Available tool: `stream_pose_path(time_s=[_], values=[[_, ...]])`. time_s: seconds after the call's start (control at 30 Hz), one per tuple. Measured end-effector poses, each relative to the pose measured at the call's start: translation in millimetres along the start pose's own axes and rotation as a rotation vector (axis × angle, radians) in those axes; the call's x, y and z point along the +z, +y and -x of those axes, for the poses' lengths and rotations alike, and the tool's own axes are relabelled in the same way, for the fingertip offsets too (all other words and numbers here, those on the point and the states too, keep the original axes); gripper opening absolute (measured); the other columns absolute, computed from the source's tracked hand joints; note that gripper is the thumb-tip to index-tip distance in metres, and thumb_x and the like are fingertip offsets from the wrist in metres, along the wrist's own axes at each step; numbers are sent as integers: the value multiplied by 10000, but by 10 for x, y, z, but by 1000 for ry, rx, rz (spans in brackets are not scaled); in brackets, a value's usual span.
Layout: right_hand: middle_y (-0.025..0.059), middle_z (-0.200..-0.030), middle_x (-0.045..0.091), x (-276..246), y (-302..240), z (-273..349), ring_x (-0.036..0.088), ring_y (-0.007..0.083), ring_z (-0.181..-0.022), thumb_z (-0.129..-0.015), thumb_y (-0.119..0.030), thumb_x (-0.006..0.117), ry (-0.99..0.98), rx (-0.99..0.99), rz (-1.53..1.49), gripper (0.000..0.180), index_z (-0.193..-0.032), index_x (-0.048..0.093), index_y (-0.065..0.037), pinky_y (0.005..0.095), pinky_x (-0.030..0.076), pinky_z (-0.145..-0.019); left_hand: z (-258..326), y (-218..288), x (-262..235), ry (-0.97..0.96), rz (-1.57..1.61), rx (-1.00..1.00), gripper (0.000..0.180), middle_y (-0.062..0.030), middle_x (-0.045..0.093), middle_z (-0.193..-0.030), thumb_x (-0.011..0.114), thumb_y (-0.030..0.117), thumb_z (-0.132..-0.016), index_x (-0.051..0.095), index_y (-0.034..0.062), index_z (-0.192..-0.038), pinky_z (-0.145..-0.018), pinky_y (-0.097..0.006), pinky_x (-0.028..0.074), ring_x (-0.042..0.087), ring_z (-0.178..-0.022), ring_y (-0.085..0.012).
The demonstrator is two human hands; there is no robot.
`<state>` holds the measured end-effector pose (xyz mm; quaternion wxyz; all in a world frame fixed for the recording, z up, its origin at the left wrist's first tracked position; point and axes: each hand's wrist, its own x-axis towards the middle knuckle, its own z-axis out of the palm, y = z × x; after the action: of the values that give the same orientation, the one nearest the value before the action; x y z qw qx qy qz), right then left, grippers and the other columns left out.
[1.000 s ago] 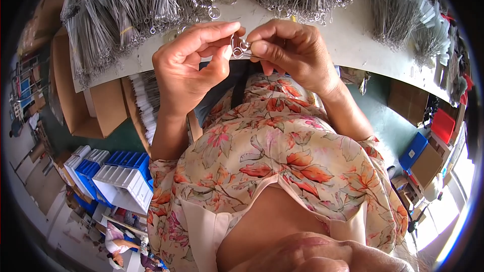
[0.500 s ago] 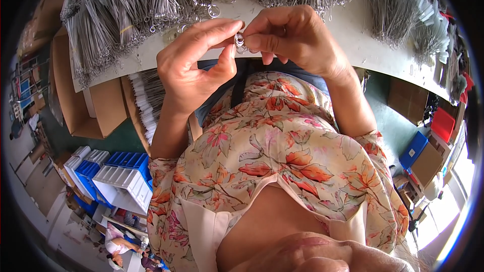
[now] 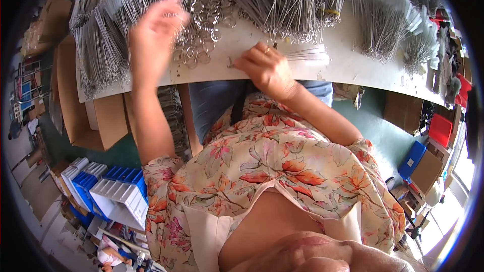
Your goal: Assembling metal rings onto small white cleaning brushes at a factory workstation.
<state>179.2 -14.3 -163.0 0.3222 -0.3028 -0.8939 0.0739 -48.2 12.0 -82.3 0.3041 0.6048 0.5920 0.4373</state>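
My left hand is raised over the left side of the table, in front of bundled wire brushes and beside a heap of metal split rings. Motion blurs its fingers, so their grip cannot be made out. Low over the table's near edge is my right hand, with a finger ring on it and its fingertips drawn together. A small shiny ring-like piece shows at those fingertips. Several thin wire brushes lie flat on the table, running out to the right from behind this hand.
More wire brush bundles cover the far side of the white table, with others at the right. An open cardboard box stands below the left edge. White and blue plastic bins are at lower left.
Both hands were together, pinching small metal rings. They have parted: my left hand went up and left towards the bundles, my right hand came down over the table.
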Motion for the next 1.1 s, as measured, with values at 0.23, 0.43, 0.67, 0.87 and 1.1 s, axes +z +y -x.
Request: stream_pose_path(time_s=[0.23, 0.43, 0.67, 0.87, 1.1], values=[[9, -782, 563, -255, 96, -132, 532, 175, -739, -659, -76, 662, 143, -81, -113, 163, -814, 612, -79, 310, 443, -647, -728, -511, -286, 159, -868, -162, 258, -33, 643, -807, 588, 359, -826, 635, 105, -815, -642, -330, 465, 615, -717, -189], [73, -695, 633, -930, 847, -500, 614, 149, -611, -812, -208, 634, 273, 527, 43, 174, -773, 627, -39, 251, 489, -543, -738, -549, -373, 204, -722, -125, 265, -82, 636, -815, 588, 342, -819, 617, 79, -826, -667, -345, 462, 613, -751, -261], [106, -658, 627, -909, 1013, -792, 617, 213, -616, -753, -364, 649, 16, 645, 199, 332, -781, 640, -34, 340, 476, -598, -575, -574, -373, 211, -686, -164, 240, -117, 643, -759, 565, 292, -826, 607, 56, -810, -639, -359, 481, 625, -707, -270], [28, -587, 573, -971, 1138, -716, 493, 70, -495, -804, -185, 593, 103, 828, -309, 181, -817, 636, -10, 234, 386, -464, -350, -326, -286, 336, -812, -108, 212, -120, 638, -781, 527, 250, -864, 585, 47, -883, -625, -362, 488, 626, -705, -263], [-43, -567, 475, -1153, 1186, -794, 346, 14, -445, -824, -117, 619, 658, 658, -894, 100, -877, 617, -33, 170, 251, -390, -163, -361, -857, 509, 328, -123, 159, -35, 534, -738, 493, 136, -902, 561, 47, -1015, -415, -217, 452, 460, -510, -55]])
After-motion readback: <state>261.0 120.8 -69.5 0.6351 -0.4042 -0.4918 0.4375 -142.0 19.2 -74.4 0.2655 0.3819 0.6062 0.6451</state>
